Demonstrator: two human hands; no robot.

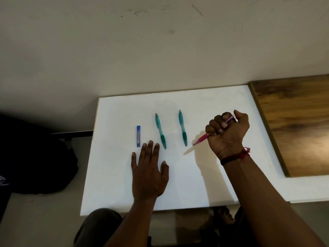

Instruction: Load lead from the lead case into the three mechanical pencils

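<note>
While the white table (115,175) stands against a scuffed pale wall (124,50), with a wooden top (293,125) along its right edge and a dark bag (35,157) on the floor at left, the left hand (148,172) lies flat on it, fingers spread. It sits just below the blue case (138,136), a green pencil (160,131) and a second green pencil (182,128), all lying side by side. The right hand (229,131) is fisted round the pink pencil (202,139), tip pointing down-left; its upper end seems tucked under the thumb, mostly hidden, and the case's label is too small to read.

Dim room, bright board, shadows fall left
</note>
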